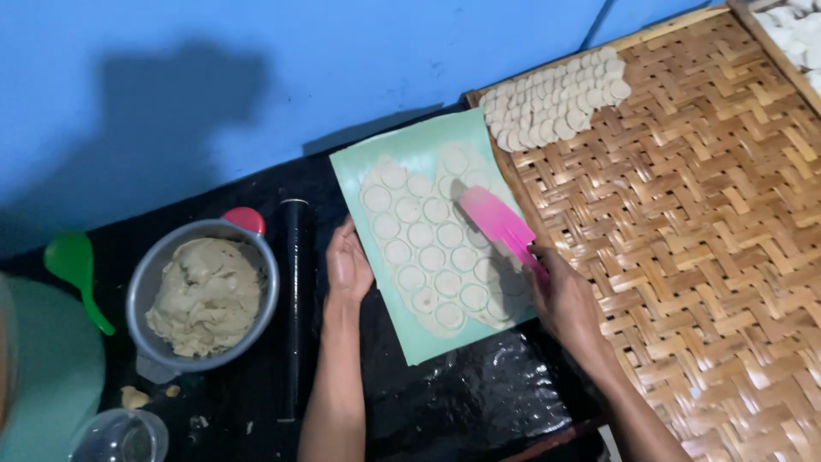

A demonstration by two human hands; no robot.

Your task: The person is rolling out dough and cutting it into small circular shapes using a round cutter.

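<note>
Our right hand (569, 299) pinches pink scraper (500, 224), long axis toward 11 o'clock | blade on scored dough sheet (432, 248), green mat (409, 154) | left hand (349, 267), fingers together, flat at 9 o'clock edge.

You are working over a black table (479, 402), its top wrapped in a shiny, crinkled black covering. A pale green mat (402, 162) is lying on it near the middle, tilted a little and carrying rolled dough. Just beside the mat's left edge a black rolling pin (295, 308) is lying lengthwise, and left of that a grey metal bowl (141, 287) is sitting. A green spoon (73, 265) is resting near the bowl, a clear glass (120, 436) is standing at the near edge, and small dough crumbs (132, 396) are lying between them. A woven bamboo tray (710, 257) is covering the table's right side.
</note>
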